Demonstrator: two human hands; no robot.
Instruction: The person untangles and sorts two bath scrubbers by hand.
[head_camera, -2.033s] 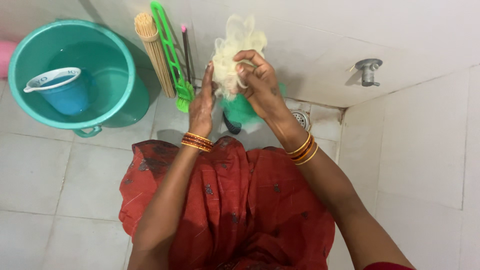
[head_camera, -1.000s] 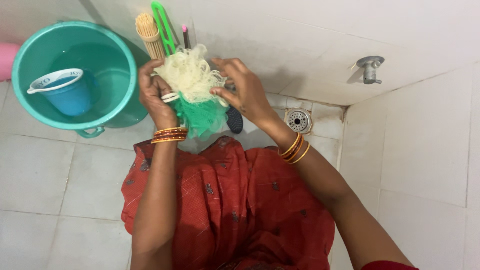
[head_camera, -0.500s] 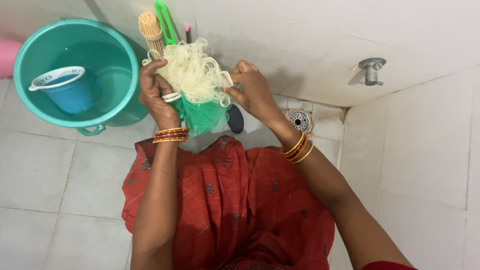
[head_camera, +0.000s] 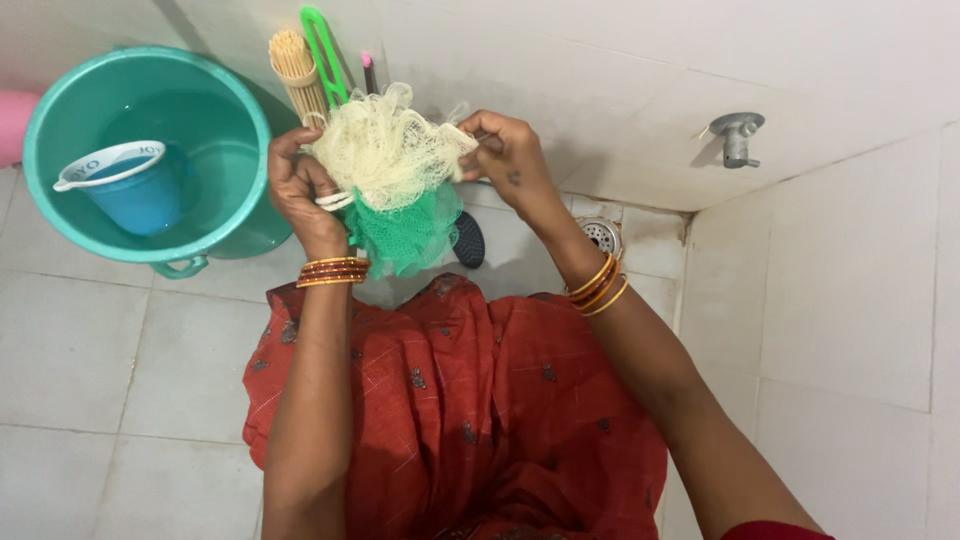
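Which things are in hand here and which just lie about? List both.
In hand: cream-and-green mesh bath scrubber, held by left hand and right hand.

Lying about: teal plastic bucket, blue plastic mug, green-handled brush, stick broom, metal wall tap, floor drain.

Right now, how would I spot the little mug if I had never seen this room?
Find the big teal bucket on the tiled floor at upper left, left of the left hand. The mug sits inside it, in the water. It is the only blue thing there, with a white rim and a handle pointing left.
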